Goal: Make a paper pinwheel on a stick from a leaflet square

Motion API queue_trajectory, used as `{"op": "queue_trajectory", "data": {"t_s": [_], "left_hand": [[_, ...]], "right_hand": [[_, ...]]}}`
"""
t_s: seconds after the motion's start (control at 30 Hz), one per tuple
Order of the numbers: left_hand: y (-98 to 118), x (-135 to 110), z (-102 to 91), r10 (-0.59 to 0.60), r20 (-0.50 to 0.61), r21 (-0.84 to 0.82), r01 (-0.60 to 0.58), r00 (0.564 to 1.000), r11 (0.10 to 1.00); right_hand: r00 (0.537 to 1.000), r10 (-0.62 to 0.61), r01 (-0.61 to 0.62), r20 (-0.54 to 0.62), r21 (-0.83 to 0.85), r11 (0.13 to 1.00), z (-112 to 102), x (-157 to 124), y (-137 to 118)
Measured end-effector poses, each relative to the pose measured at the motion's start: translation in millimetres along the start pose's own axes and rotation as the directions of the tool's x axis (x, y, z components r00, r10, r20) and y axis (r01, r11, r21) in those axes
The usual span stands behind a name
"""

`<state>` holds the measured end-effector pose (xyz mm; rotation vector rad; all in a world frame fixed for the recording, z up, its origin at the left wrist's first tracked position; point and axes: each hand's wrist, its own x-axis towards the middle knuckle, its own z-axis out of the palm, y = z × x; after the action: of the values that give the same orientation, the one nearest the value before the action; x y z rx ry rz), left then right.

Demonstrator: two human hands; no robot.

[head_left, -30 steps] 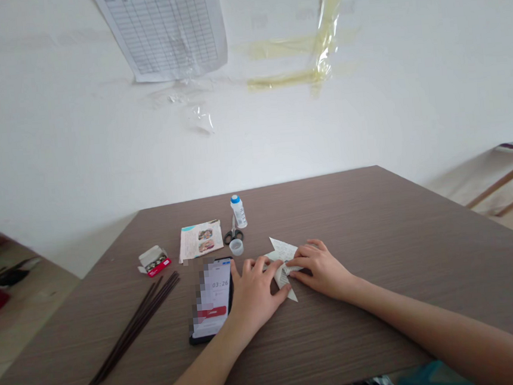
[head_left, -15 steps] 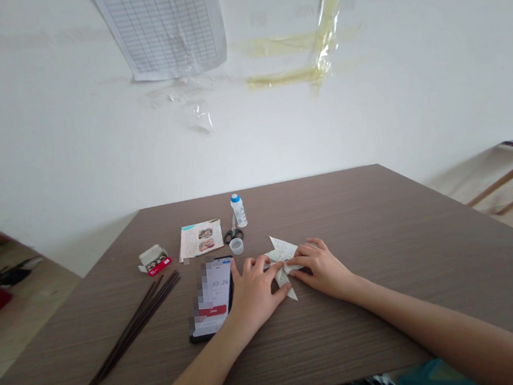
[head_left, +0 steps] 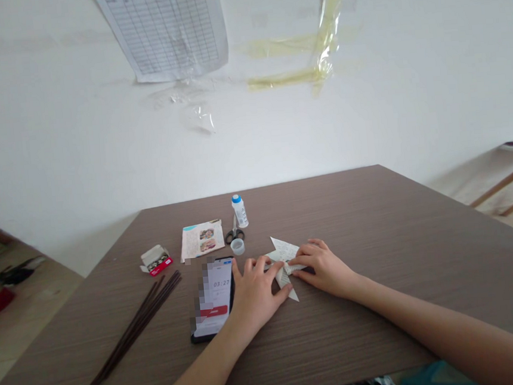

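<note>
A folded paper pinwheel with print on it lies on the table between my hands. Thumb and index finger of my left hand press on its centre and lower blade, while the other fingers rest over its left side. From the right, my right hand pinches another blade near the middle, its fingers bent and thumb underneath. Parts of the left and right blades are hidden under my fingers. Just left of my left hand lies a phone with a running timer on its screen.
Thin dark sticks lie at the left, below a small open box. Behind the phone are a printed sheet, scissors, a small clear cup and a blue-capped white bottle. A white wall borders the table's far edge.
Both hands keep their hold on the pinwheel with hardly any movement. The phone's timer has gone from 03:26 to 03:27, and the view has shifted very slightly.
</note>
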<state>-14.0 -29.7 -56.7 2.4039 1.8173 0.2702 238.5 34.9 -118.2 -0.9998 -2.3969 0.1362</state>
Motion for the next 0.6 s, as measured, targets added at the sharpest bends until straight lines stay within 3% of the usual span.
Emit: {"op": "queue_trajectory", "data": {"t_s": [0.6], "left_hand": [[5.6, -0.8, -5.4, -0.019, 0.017, 0.007, 0.019, 1.000, 1.000]], "right_hand": [[1.000, -0.020, 0.020, -0.007, 0.013, 1.000, -3.8, 0.0, 5.9]]}}
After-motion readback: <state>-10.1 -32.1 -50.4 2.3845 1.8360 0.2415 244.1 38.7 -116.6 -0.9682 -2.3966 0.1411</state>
